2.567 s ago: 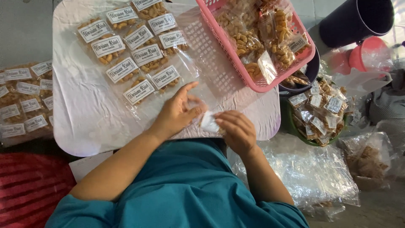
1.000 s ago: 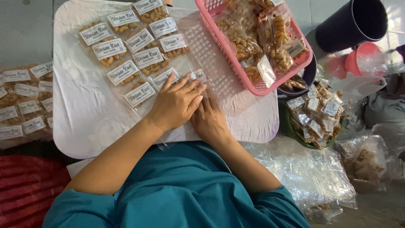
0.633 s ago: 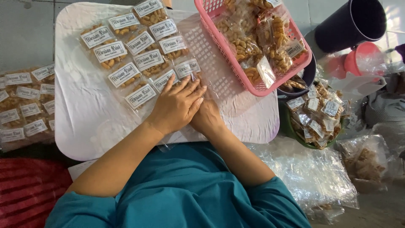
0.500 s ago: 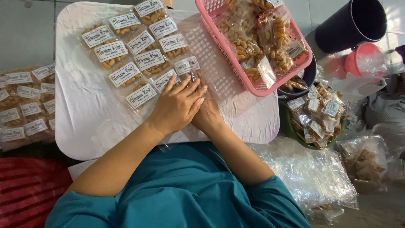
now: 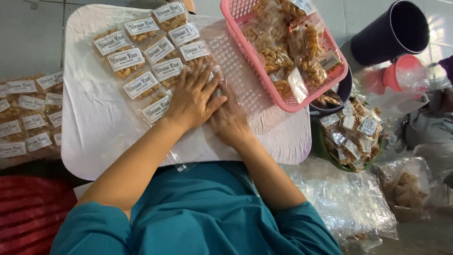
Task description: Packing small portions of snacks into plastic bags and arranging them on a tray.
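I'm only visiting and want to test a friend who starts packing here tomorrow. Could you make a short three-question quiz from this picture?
1. True or false: both hands lie flat on a snack packet on the white tray.
2. Where are the unlabelled bags of snacks kept? A) pink basket B) dark tub C) red mat
3. What is stuck on each small packet laid in rows on the tray?

Key:
1. True. The left hand overlaps the right hand, pressing a packet at the end of the rows.
2. A, the pink basket.
3. A white printed label.
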